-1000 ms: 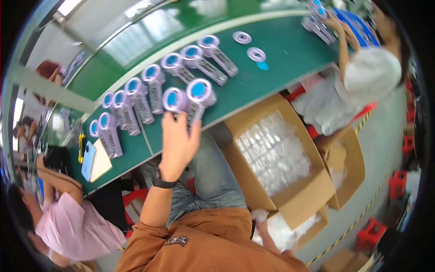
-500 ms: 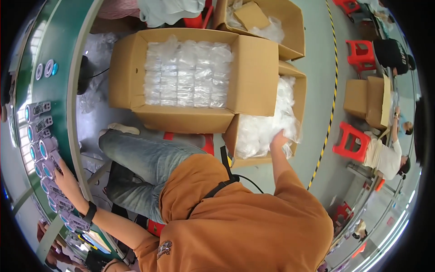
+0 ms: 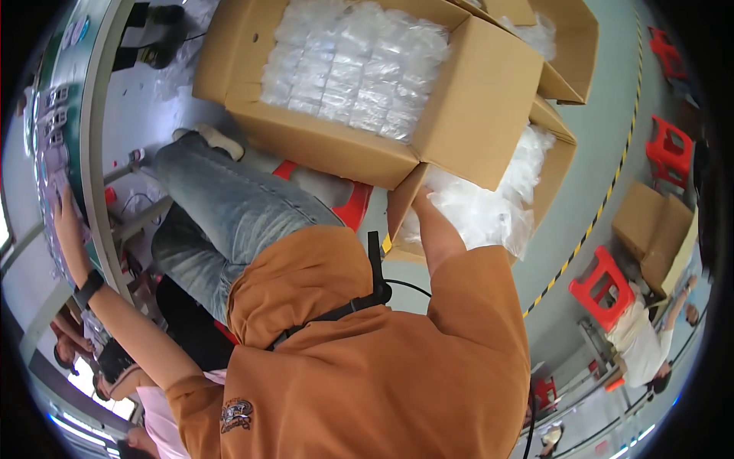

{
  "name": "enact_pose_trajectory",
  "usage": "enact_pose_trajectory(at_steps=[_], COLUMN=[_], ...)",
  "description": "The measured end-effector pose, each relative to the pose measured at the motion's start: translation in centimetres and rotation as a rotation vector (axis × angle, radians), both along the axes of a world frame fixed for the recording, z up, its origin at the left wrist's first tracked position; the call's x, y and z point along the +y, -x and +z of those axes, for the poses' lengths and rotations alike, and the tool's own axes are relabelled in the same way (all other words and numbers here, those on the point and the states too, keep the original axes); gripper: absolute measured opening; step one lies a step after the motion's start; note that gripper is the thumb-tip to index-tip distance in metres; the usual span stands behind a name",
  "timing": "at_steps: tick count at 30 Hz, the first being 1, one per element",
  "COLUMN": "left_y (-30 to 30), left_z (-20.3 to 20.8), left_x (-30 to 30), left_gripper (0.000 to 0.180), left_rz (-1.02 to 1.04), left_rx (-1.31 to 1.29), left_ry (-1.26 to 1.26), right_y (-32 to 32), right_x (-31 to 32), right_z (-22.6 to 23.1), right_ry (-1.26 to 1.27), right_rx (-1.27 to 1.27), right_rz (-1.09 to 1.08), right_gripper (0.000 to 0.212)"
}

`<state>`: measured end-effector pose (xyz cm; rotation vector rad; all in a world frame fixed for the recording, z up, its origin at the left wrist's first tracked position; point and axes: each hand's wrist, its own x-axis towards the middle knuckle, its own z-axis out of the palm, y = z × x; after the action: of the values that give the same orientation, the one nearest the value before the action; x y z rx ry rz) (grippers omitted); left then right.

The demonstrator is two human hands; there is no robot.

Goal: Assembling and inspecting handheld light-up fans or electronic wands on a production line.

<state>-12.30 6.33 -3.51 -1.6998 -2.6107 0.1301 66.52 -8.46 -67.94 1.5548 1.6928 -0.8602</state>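
At the left, my left hand (image 3: 66, 213) is on the bench, its fingers closed about the handle end of a grey round-headed handheld device (image 3: 58, 183). More of these devices (image 3: 55, 118) stand in a row along the bench beyond it. My right hand (image 3: 420, 200) reaches into a carton (image 3: 562, 145) of loose clear plastic bags (image 3: 489, 210). A flap of the neighbouring carton and the bags hide its fingers, so what it grips does not show.
A large open carton (image 3: 321, 149) packed with rows of clear-wrapped items stands ahead of me. Its flap (image 3: 489, 99) overhangs the bag carton. Another carton (image 3: 573, 46) is behind. A red stool (image 3: 352, 206) stands near my legs. People sit farther off at both sides.
My view has turned and the cartons appear shifted up and right. My right hand has moved from the bags' near right part to the carton's left side, under the flap. My left hand remains among the devices.
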Motion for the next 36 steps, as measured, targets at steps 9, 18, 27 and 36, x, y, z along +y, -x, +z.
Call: enact_pose_trajectory(at_steps=[9,18,27,36], left_y=[-9.1,-10.9,-12.3,-13.0], left_z=[2.9,4.2,3.5,3.2], left_x=[1.2,0.0,-1.2,-1.5], left_gripper=[0.065,0.052,0.055,0.049], left_rz=[0.29,0.333,0.234,0.147], left_rx=[-0.302,-0.521,-0.48,-0.47], left_ry=[-0.191,-0.269,-0.371,-0.403], right_y=[0.5,4.7,3.1,-2.6], right_x=[1.8,3.5,4.6,4.3], right_z=[11.7,31.1,38.9,36.6], right_ry=[0.206,-0.034,-0.044,-0.43], right_rx=[0.197,-0.028,-0.024,0.438], right_rz=[-0.036,-0.703,-0.589,-1.472], right_gripper=[0.069,0.091,0.106,0.067])
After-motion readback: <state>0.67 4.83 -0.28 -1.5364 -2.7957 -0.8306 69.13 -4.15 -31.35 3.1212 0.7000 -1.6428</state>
